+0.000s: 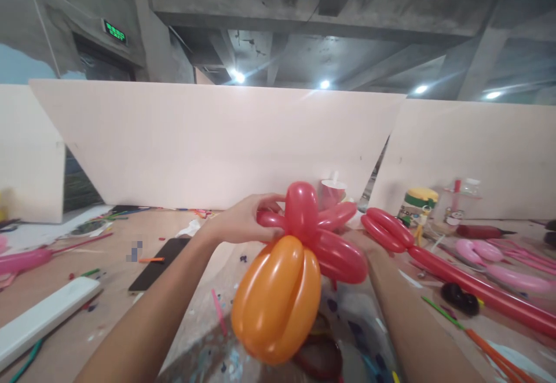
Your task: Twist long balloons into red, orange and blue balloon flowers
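My left hand point(243, 219) is wrapped round a short red bubble on the left side of a twisted red balloon point(301, 209), whose loops spread out like petals. Below these loops, an orange balloon point(276, 302) folded into a plump ribbed shape bulges toward me. My right hand point(364, 240) is at the right side of the red loops, its fingers hidden behind them. A long red balloon point(464, 283) with a folded loop at its near end stretches to the right, past my right wrist; whether that hand touches it does not show.
A dark phone point(160, 264) and a white bar-shaped object point(47, 319) lie left. At right stand a yellow-lidded can point(419, 203) and a clear bottle point(471, 189), near pink balloons point(508, 276). Balloon scraps litter the table. A pale board point(226, 145) closes off the back.
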A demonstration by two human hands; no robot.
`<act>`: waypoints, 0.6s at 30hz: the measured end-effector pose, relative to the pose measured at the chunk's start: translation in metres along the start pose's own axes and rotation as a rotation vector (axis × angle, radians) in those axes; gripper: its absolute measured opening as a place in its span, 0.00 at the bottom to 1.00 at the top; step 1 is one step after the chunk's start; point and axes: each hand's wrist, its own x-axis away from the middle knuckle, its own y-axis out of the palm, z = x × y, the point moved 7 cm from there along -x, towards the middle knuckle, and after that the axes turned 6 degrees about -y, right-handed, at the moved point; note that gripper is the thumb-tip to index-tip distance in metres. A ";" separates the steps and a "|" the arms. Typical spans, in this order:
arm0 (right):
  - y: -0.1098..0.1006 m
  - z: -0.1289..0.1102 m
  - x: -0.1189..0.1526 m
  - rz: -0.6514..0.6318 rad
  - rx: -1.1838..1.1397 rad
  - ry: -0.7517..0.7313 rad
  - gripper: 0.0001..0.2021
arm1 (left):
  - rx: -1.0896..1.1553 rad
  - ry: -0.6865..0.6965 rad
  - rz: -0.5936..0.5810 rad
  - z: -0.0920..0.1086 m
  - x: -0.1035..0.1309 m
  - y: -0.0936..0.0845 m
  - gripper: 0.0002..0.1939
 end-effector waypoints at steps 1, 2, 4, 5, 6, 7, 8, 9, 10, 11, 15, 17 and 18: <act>-0.006 0.001 0.001 -0.022 -0.013 0.020 0.14 | -0.066 0.011 0.062 0.003 0.001 -0.004 0.34; -0.011 -0.002 0.001 -0.022 -0.040 0.028 0.17 | -0.135 0.025 0.136 0.007 0.002 -0.009 0.35; -0.018 -0.023 0.002 0.040 -0.074 -0.029 0.22 | -0.301 0.063 0.292 0.013 0.005 -0.016 0.34; -0.018 -0.039 0.003 0.093 -0.069 -0.081 0.23 | -0.395 0.082 0.366 0.016 0.006 -0.017 0.33; -0.009 -0.059 0.004 0.092 -0.006 -0.173 0.23 | -0.488 0.098 0.425 0.019 0.006 -0.017 0.32; 0.006 -0.078 0.006 0.036 0.081 -0.247 0.23 | -0.568 0.107 0.464 0.021 0.005 -0.014 0.32; 0.025 -0.093 0.007 -0.037 0.164 -0.291 0.24 | -0.629 0.113 0.490 0.022 0.005 -0.012 0.32; 0.042 -0.103 0.008 -0.074 0.223 -0.300 0.22 | -0.668 0.116 0.508 0.023 0.004 -0.009 0.32; 0.052 -0.110 0.008 -0.035 0.267 -0.291 0.18 | -0.682 0.118 0.521 0.024 0.003 -0.007 0.33; 0.055 -0.116 0.008 0.055 0.260 -0.304 0.13 | -0.670 0.120 0.527 0.023 0.003 -0.007 0.33; 0.061 -0.112 0.005 0.037 -0.095 -0.325 0.12 | -0.416 0.120 0.495 0.012 0.001 -0.017 0.25; 0.054 -0.106 0.004 0.020 -0.192 -0.311 0.13 | -0.253 0.107 0.468 0.001 -0.001 -0.023 0.17; 0.050 -0.104 0.005 0.021 -0.204 -0.310 0.13 | -0.185 0.098 0.449 -0.004 -0.003 -0.025 0.16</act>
